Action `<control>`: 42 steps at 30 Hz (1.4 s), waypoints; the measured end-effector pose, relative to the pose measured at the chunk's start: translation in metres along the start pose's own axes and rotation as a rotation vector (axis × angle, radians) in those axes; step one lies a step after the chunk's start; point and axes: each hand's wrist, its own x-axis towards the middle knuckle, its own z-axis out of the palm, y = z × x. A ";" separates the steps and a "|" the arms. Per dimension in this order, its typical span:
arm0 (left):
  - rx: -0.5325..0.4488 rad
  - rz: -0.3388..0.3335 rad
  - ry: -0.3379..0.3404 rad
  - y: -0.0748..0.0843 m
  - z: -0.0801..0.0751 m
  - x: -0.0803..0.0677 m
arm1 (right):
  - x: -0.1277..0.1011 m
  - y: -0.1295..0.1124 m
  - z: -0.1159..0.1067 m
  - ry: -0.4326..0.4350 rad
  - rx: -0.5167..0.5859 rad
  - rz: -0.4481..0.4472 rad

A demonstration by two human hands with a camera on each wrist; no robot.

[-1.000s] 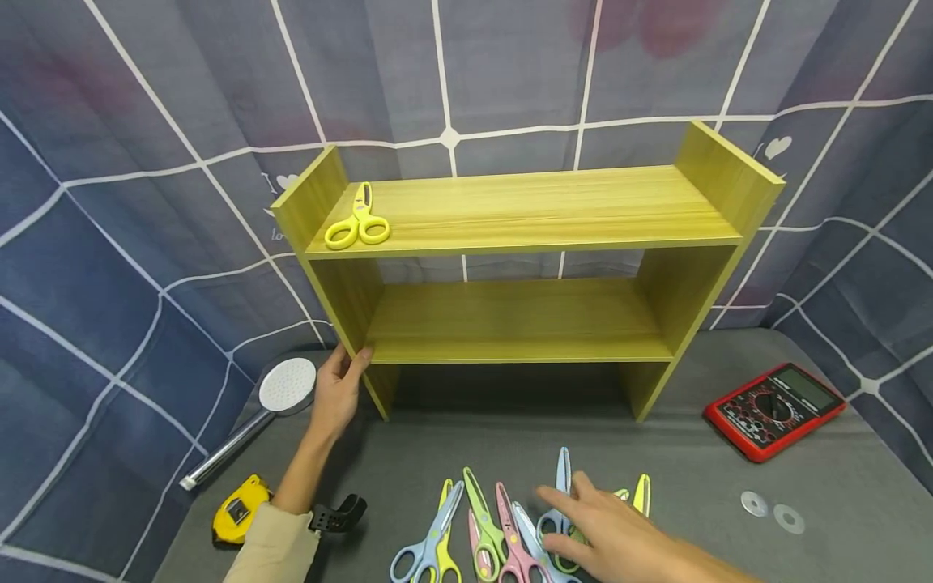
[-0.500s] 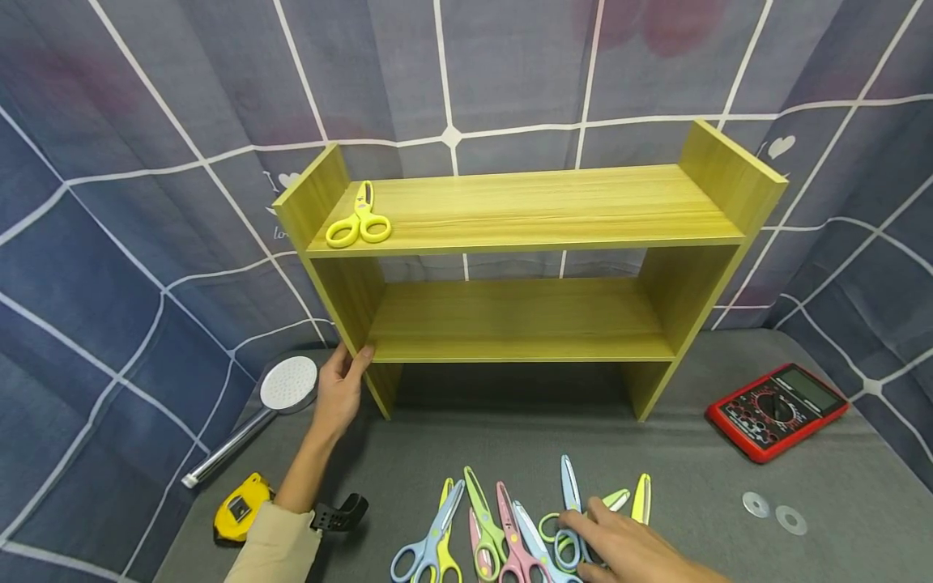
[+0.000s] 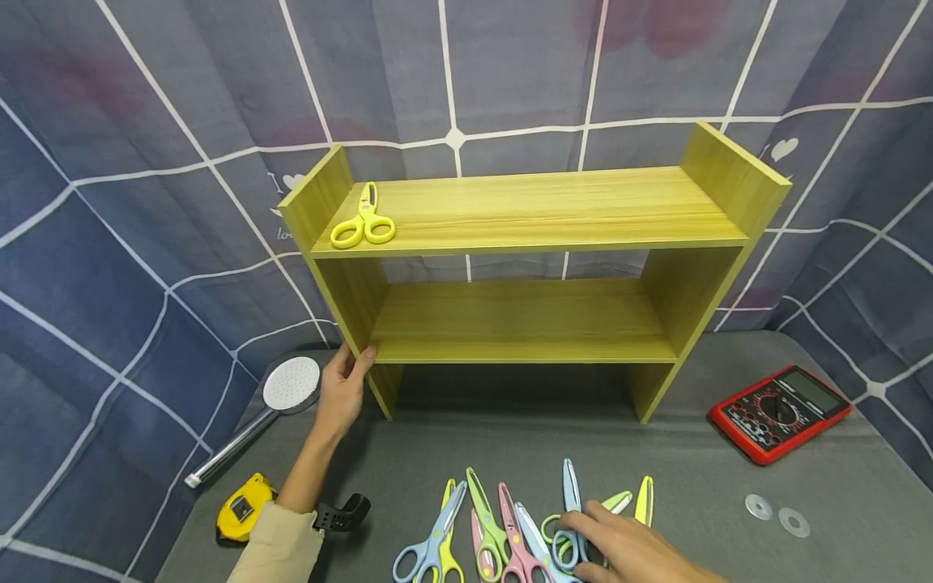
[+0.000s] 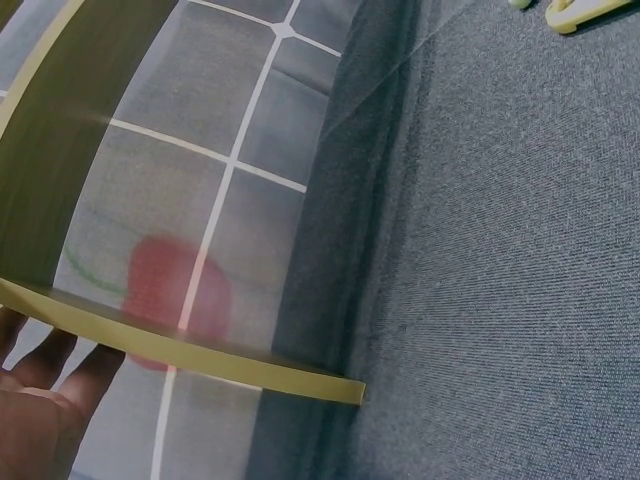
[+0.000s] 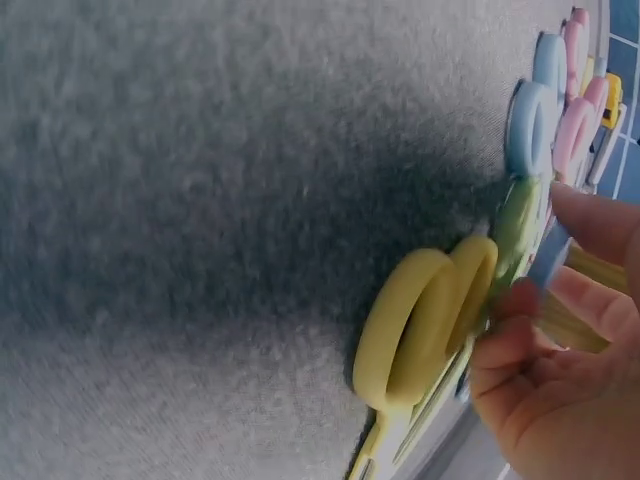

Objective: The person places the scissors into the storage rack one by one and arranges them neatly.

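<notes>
A two-tier wooden shelf [image 3: 532,308] stands against the curtain. My left hand [image 3: 341,401] grips its left side panel, thumb on the front edge by the lower board; in the left wrist view the fingers [image 4: 90,380] lie outside the panel. A pair of yellow scissors [image 3: 364,223] lies on the top board's left end. At the front, my right hand [image 3: 623,541] pinches a pair of blue scissors [image 3: 572,490] by the handles. Green scissors [image 3: 619,502] lie under them. Yellow scissors [image 3: 645,500] lie just right, their handles [image 5: 405,330] beside my fingers in the right wrist view.
More scissors lie left of my right hand: blue [image 3: 437,534], green [image 3: 484,514], pink [image 3: 510,522] and others. A shower head [image 3: 290,385] and yellow tape measure [image 3: 244,508] lie at left. A red multimeter [image 3: 778,413] and two washers [image 3: 758,507] lie at right.
My right hand has come down over the blue scissors and drawn them slightly toward me, uncovering more of the green pair. My left hand keeps its grip on the shelf.
</notes>
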 end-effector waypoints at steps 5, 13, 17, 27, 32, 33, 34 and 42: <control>0.008 0.001 0.010 0.000 0.000 0.000 | -0.003 -0.009 -0.005 0.088 0.066 -0.134; -0.006 0.009 0.015 -0.002 0.000 0.000 | 0.001 -0.050 -0.024 0.575 -0.036 -0.544; -0.014 0.018 0.032 -0.001 0.001 0.000 | 0.006 -0.086 -0.052 0.714 -0.029 -0.662; -0.002 0.038 0.039 -0.002 0.002 -0.001 | 0.027 -0.173 -0.139 0.932 -0.236 -0.820; 0.014 0.036 0.076 -0.002 0.000 -0.002 | 0.052 -0.196 -0.173 0.947 -0.347 -0.768; 0.007 0.033 0.074 -0.003 0.000 -0.002 | 0.058 -0.199 -0.178 0.950 -0.364 -0.755; 0.004 0.030 0.074 -0.003 0.000 -0.002 | 0.064 -0.203 -0.184 0.948 -0.378 -0.738; 0.008 0.019 0.059 -0.004 0.002 -0.001 | 0.104 -0.226 -0.214 0.894 -0.416 -0.559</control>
